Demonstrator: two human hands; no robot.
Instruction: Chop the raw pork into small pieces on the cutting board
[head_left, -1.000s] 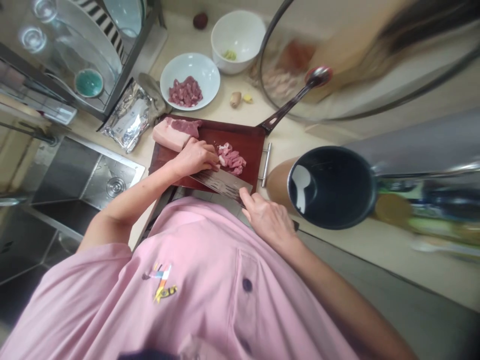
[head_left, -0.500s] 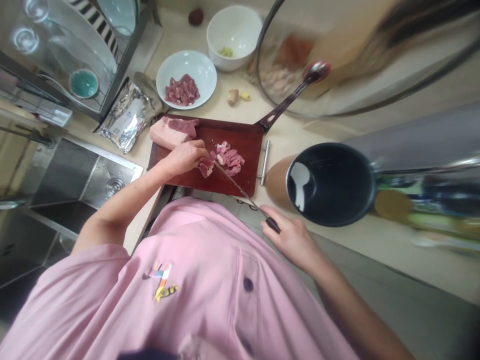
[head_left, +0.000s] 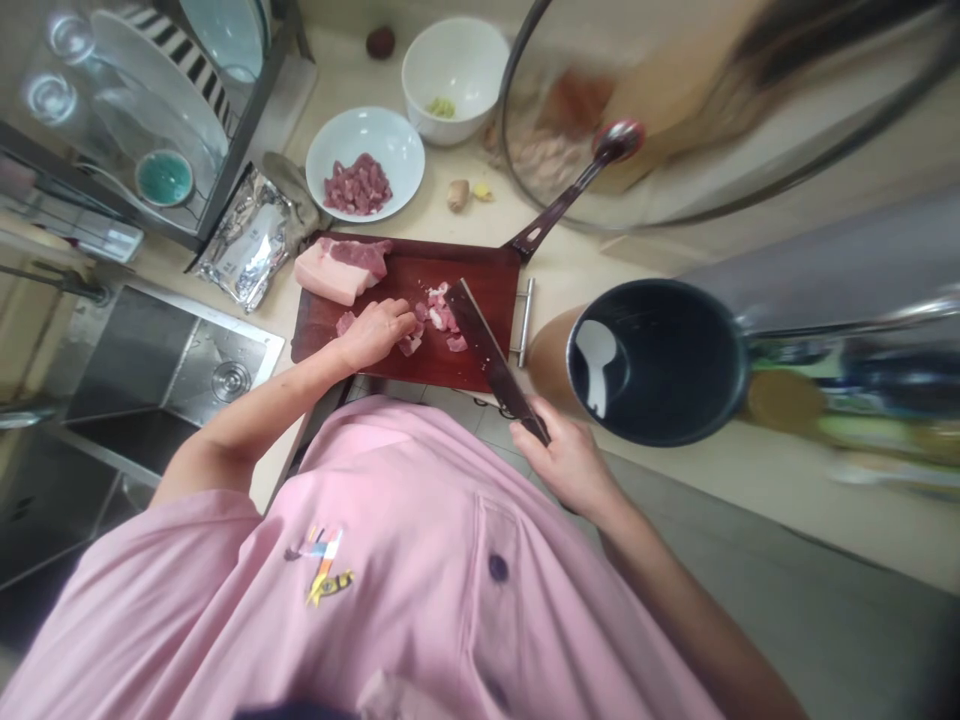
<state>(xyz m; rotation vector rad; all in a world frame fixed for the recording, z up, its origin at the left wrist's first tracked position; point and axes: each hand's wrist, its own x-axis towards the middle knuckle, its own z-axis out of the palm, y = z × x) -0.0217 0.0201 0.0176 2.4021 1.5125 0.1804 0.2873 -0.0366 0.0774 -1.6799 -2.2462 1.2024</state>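
On the dark red cutting board (head_left: 484,268) my left hand (head_left: 379,333) has its fingers bent down and closed on a small piece of meat (head_left: 410,345), which they partly hide. My right hand (head_left: 568,452) is wrapped round the dark handle of a kitchen knife (head_left: 486,352). The blade lies slanted with its broad side showing, over the right part of the board. It covers some of the chopped meat (head_left: 438,306). A thick slab of raw meat (head_left: 341,270) with pale fat rests at the board's far left corner.
Behind the board stand a plate of cut meat (head_left: 409,175) and a white bowl (head_left: 486,60). A ladle-like spoon (head_left: 559,205) leans near a glass lid (head_left: 504,130). A dark pot (head_left: 660,360) is on the right, a sink (head_left: 187,355) on the left.
The knife has swung from edge-on beside my left fingers to broad side up, further right over the chopped pieces. My left hand has shifted slightly left and nearer to me.
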